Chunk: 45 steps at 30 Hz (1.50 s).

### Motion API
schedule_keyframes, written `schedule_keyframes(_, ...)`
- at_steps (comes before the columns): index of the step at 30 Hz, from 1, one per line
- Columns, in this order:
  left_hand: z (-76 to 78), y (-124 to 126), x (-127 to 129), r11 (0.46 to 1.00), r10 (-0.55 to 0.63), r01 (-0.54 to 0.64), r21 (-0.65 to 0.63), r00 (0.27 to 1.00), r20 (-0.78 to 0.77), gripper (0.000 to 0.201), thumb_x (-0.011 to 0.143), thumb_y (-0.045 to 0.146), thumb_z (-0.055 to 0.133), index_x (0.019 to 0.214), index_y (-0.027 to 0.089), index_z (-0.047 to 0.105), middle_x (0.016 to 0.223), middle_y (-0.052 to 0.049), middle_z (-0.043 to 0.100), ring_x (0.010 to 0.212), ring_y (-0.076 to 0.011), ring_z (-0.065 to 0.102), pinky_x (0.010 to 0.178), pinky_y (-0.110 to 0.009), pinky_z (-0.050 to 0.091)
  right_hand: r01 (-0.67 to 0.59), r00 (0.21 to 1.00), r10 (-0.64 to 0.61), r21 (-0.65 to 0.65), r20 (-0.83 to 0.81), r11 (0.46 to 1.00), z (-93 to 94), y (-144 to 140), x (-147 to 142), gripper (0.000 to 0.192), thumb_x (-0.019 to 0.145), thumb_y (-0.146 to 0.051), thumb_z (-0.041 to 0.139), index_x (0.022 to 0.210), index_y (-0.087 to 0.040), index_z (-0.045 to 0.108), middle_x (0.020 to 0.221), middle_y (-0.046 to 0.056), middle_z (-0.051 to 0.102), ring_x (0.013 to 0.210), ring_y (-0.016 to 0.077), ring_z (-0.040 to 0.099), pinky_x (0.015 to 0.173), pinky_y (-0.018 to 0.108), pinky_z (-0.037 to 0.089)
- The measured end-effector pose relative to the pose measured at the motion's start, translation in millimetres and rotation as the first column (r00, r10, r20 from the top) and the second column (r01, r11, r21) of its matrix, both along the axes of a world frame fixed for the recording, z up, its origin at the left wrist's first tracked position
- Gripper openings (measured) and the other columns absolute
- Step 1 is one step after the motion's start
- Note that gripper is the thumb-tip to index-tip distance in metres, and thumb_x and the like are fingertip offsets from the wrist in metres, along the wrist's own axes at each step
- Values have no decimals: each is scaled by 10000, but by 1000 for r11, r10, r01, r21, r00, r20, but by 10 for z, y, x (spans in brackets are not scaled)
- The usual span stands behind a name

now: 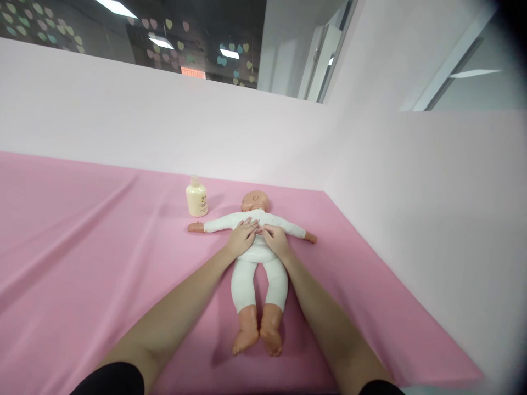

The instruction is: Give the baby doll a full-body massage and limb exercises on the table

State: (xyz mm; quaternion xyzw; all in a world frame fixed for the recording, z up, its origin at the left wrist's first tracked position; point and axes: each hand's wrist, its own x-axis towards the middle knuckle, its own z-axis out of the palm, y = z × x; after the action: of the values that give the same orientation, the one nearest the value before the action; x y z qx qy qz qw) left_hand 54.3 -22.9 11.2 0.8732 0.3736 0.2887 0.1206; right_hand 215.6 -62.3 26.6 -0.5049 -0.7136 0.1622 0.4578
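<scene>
A baby doll (258,274) in a white bodysuit lies on its back on a pink sheet (82,247), arms spread, bare feet toward me. My left hand (242,237) rests flat on the doll's chest, fingers spread. Touching the chest beside it, my right hand (275,240) has its fingertips meeting those of the left at the middle of the suit. Neither hand grips anything that I can see.
A cream-coloured pump bottle (196,197) stands upright just beyond the doll's outstretched arm, at the left. Pale pink walls (411,208) close the sheet at the back and the right. The sheet's right edge runs diagonally toward me.
</scene>
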Motion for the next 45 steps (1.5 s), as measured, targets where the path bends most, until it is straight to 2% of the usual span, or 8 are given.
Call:
schedule_keyframes(6,11,-7,-6,1000,-2,2,-15,1000,7,468,893,186,313,1319,155,503,1412,-46,466,1387,-206,297,1151,-440,217,-74,994,72,-18,-81,997,-2,3,3,267,839,-228,452,763,-186,706,820,32,742,793,164,689,858,306,504)
schedule_keyframes(15,20,-4,-6,999,-4,5,-34,1000,23,479,877,169,318,1319,143,502,1417,-54,458,1390,-206,292,1152,-445,212,-243,956,211,-147,-205,959,23,-14,-2,275,824,-284,469,710,-168,691,735,41,716,706,157,663,731,279,507)
schedule_keyframes(27,44,-10,-14,997,1,3,-80,999,54,461,905,201,300,1316,168,506,1438,-41,429,1397,-200,275,1151,-440,204,-516,851,406,-388,-334,763,227,-81,-50,414,802,-486,513,612,-158,680,532,23,646,675,162,615,882,332,437)
schedule_keyframes(32,32,8,-20,996,26,-23,-91,999,34,465,916,236,324,1353,149,457,1498,-80,319,1416,-221,221,1155,-456,185,-588,807,461,-434,-369,683,218,-71,-97,383,781,-475,554,583,-160,645,358,-49,446,438,102,444,609,265,432)
schedule_keyframes(35,-8,39,-21,995,66,-62,-84,997,45,512,902,255,382,1393,108,391,1525,-121,241,1426,-242,177,1159,-449,178,-492,864,379,-402,-331,772,159,-46,-126,309,832,-378,492,712,-150,663,373,-71,414,380,73,297,478,233,310)
schedule_keyframes(38,-47,65,-19,989,132,-127,-79,990,58,583,883,282,433,1419,76,332,1526,-159,217,1425,-276,163,1156,-465,182,-336,930,264,-295,-258,895,121,-32,-129,255,868,-308,433,826,-164,639,559,-32,541,471,92,396,512,234,348)
schedule_keyframes(41,-71,80,-14,984,168,-164,-73,984,50,589,875,283,437,1424,103,325,1520,-158,237,1418,-292,185,1145,-491,201,-216,976,218,-115,5,970,111,-28,-105,179,854,-245,468,932,-197,621,857,20,615,787,147,551,784,299,443)
schedule_keyframes(45,-80,81,-8,985,170,-168,-45,985,40,559,895,296,401,1424,131,330,1520,-136,253,1416,-281,199,1143,-486,211,-21,945,13,19,327,1000,66,5,-55,265,855,-307,519,1102,-225,570,1177,71,565,1155,218,466,1032,402,316)
